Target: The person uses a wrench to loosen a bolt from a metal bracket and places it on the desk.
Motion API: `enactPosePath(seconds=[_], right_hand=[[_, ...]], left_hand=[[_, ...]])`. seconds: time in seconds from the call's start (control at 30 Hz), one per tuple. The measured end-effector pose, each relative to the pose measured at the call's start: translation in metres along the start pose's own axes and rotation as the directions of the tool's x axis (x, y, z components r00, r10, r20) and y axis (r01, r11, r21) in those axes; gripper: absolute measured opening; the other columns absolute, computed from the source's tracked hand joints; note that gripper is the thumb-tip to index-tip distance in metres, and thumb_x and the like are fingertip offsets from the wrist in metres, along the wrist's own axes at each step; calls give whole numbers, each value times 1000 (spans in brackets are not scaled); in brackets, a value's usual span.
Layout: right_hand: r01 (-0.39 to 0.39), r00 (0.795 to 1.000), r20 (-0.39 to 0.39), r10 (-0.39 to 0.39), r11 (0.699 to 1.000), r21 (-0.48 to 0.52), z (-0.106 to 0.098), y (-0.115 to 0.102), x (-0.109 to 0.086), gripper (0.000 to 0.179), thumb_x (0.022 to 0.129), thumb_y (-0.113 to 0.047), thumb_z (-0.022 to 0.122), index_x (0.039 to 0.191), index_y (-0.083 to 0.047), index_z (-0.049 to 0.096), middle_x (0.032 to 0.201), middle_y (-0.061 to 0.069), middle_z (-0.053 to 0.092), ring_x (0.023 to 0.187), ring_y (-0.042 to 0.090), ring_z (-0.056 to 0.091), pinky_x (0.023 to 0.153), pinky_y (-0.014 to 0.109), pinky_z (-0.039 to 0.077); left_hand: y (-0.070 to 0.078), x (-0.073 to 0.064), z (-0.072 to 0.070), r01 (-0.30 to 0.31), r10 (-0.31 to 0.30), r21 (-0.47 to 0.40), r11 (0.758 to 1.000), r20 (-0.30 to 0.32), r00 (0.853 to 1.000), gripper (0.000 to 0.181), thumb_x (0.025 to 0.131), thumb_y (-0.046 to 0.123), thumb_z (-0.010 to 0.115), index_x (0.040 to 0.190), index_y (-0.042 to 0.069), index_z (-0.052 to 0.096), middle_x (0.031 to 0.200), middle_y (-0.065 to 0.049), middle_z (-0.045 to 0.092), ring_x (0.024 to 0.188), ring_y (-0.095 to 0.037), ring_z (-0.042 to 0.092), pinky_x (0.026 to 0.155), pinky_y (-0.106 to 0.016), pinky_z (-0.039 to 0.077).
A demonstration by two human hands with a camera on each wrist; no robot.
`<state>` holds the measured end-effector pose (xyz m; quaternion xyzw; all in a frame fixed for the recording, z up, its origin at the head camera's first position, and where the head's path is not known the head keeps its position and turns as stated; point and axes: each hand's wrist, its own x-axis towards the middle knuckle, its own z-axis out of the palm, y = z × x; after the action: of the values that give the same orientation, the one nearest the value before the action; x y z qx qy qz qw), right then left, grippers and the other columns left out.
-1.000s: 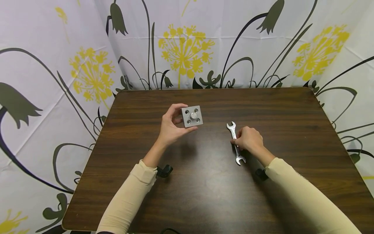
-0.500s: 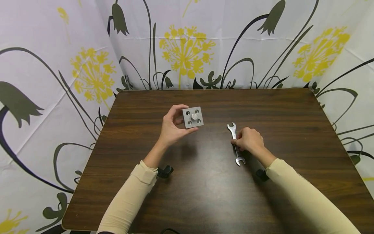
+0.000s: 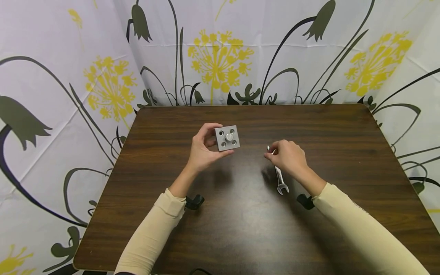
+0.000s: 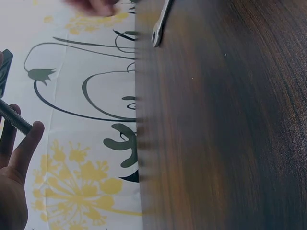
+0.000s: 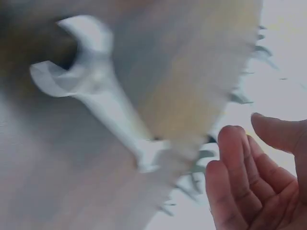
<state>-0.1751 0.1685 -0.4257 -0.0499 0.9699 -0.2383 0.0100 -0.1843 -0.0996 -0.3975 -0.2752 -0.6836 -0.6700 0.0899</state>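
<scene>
A grey metal block (image 3: 222, 144) with several holes and a bolt head (image 3: 228, 137) at its centre is held up above the table. My left hand (image 3: 201, 151) grips it by its left side, thumb below and fingers above. In the left wrist view the bolt's threaded shank (image 4: 17, 119) shows near the fingers. An open-end wrench (image 3: 280, 177) lies on the tabletop to the right. Over its upper part hovers my right hand (image 3: 289, 157), which hides some of it. The right wrist view shows those fingers apart from the wrench (image 5: 108, 105), holding nothing.
The brown wood-grain table (image 3: 165, 126) ends at a white curtain (image 3: 268, 23) with flower prints behind it. Dark wrist cameras (image 3: 194, 202) sit under both wrists. A bit of black cable (image 3: 200, 270) shows at the near edge.
My right hand has let go of the wrench and moved up and slightly left. The wrench lies where it was. My left hand and the block stay nearly still.
</scene>
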Motion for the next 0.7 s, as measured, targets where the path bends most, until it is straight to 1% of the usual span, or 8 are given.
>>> enactPosePath(seconds=[0.1, 0.17, 0.23, 0.33, 0.4, 0.5, 0.6, 0.7], right_hand=[[100, 994, -47, -97, 991, 87, -14, -24, -1, 13, 85, -37, 69, 87, -25, 74, 76, -10, 68, 67, 12, 61, 54, 34, 46], [173, 983, -87, -161, 974, 148, -23, -40, -3, 11, 87, -34, 69, 89, -24, 73, 77, -11, 68, 67, 9, 60, 55, 32, 46], [241, 967, -137, -216, 948, 208, -29, -56, -5, 10, 87, -31, 70, 91, -23, 73, 78, -11, 68, 66, 7, 61, 56, 30, 46], [343, 931, -220, -291, 904, 256, -34, -76, -8, 11, 86, -29, 71, 93, -21, 72, 79, -10, 68, 64, 5, 62, 55, 29, 47], [398, 905, -264, -334, 884, 245, -35, -87, -9, 14, 86, -29, 72, 95, -19, 72, 80, -10, 68, 64, 3, 62, 54, 28, 47], [444, 875, -296, -382, 878, 180, -34, -99, -7, 19, 85, -33, 72, 97, -18, 72, 78, -11, 67, 63, 1, 61, 52, 28, 46], [452, 866, -299, -401, 883, 125, -33, -105, -3, 19, 84, -36, 73, 94, -20, 72, 74, -12, 65, 61, 1, 59, 51, 28, 45], [446, 867, -294, -402, 890, 97, -32, -107, -1, 17, 83, -36, 74, 90, -21, 72, 72, -13, 65, 60, 2, 58, 50, 28, 44]], left_hand=[[0, 1, 1, -7, 7, 11, 1000, -1, 1000, 73, 56, -16, 85, 119, -3, 51, 106, -15, 61, 91, -30, 65, 74, -52, 55], [-4, 1, 1, -21, 21, 13, 1000, 2, 1000, 73, 56, -14, 85, 120, -3, 51, 107, -14, 61, 92, -29, 65, 74, -50, 56], [-12, 1, 0, -36, 36, 21, 999, 8, 999, 74, 56, -12, 86, 120, 0, 52, 108, -11, 61, 94, -28, 64, 75, -47, 56], [-10, 1, 0, -51, 50, 29, 998, 22, 998, 73, 57, -11, 86, 121, -4, 50, 110, -12, 61, 97, -26, 63, 75, -45, 57], [-6, 2, 1, -49, 48, 33, 998, 31, 998, 72, 59, -11, 85, 121, -5, 50, 111, -13, 60, 98, -26, 63, 76, -45, 56], [2, 2, 3, -45, 44, 27, 999, 39, 998, 69, 61, -12, 84, 120, -6, 50, 111, -14, 59, 98, -28, 64, 77, -46, 56], [2, 2, 3, -43, 42, 22, 999, 46, 998, 68, 62, -12, 83, 121, -5, 50, 111, -13, 59, 97, -29, 64, 77, -47, 56], [2, 1, 3, -39, 37, 20, 999, 56, 998, 67, 63, -11, 83, 121, -6, 49, 111, -13, 59, 93, -31, 66, 76, -48, 56]])
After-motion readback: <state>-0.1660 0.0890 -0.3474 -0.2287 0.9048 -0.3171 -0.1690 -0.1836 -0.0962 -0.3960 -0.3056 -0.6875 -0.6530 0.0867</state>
